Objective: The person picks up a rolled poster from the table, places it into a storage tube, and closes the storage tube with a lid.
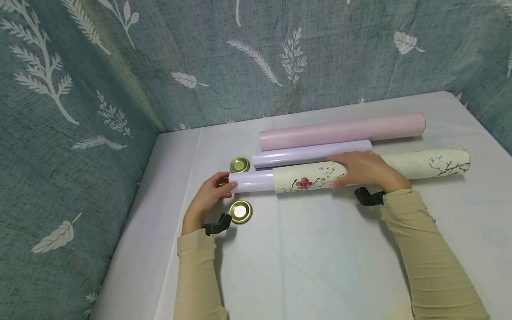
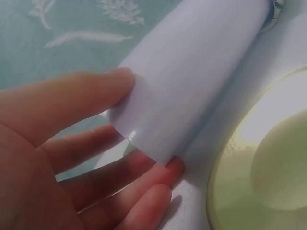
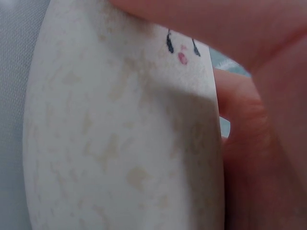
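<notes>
My left hand (image 1: 207, 195) pinches the left end of a glossy pale lavender roll (image 1: 254, 182), thumb (image 2: 115, 86) on top and other fingers at its end and underneath. This roll runs into, or up against, the left end of a cream roll with plum-blossom print (image 1: 424, 164); which of these, I cannot tell. Over the middle of the cream roll, my right hand (image 1: 362, 169) grips it, thumb on the near side and fingers on the far side. In the right wrist view, the cream surface (image 3: 110, 143) fills most of the picture.
Behind lie a second lavender roll (image 1: 312, 153) and a longer pink roll (image 1: 344, 130). Gold jar lids stand on either side of the left hand's roll, one lid (image 1: 239, 165) behind and one lid (image 1: 241, 212) in front. Leaf-patterned fabric (image 1: 256, 62) rises behind the white-covered table (image 1: 320, 266).
</notes>
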The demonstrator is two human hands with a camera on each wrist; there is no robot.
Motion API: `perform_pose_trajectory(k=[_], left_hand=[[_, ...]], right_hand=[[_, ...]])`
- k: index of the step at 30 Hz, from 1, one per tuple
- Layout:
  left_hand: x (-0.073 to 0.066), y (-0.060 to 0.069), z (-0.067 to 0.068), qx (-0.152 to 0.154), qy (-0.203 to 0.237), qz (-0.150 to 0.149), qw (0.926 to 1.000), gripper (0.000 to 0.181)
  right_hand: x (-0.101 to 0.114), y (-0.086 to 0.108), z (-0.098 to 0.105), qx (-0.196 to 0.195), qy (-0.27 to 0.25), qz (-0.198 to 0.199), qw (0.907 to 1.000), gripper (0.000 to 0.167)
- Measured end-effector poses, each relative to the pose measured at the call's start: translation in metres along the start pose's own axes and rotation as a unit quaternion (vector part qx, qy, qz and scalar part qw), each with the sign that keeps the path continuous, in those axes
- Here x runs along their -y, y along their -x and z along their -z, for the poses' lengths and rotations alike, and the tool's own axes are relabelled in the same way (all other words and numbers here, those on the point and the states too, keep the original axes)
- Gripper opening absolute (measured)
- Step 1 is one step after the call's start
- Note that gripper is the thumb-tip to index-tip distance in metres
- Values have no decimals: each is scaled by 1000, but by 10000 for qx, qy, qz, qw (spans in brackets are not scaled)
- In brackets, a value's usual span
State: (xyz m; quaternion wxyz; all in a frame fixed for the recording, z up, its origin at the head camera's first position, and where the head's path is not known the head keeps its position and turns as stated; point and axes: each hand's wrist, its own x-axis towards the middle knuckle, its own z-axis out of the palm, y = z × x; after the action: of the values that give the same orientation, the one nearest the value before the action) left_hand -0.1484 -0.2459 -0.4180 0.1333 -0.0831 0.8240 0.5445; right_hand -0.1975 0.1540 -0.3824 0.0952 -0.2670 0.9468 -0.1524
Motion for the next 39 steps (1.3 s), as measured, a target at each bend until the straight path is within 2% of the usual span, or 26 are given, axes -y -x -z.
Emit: perform_pose_trajectory(k=[9,24,25,32,39], left_hand=[[2,-1,-1,58,221,-188,9996,61],[-1,0,-3,219,373,-289,9986,57],[2,-3,-3,191,383,-292,9987,58],[2,-5,-5,280,555,-417,9972,56],[0,-4,-6,334,482,-452,9973,52]], right_hand=[[1,0,1,65,-50,8,10000,78],[4,-1,1,150,-64,-116,9998,82],[3,-1,1,158,-63,-121,9998,83],[2,-2,2,154,-72,-125,9998,82],[4,-2,2,236,-180,-175,9994,84]])
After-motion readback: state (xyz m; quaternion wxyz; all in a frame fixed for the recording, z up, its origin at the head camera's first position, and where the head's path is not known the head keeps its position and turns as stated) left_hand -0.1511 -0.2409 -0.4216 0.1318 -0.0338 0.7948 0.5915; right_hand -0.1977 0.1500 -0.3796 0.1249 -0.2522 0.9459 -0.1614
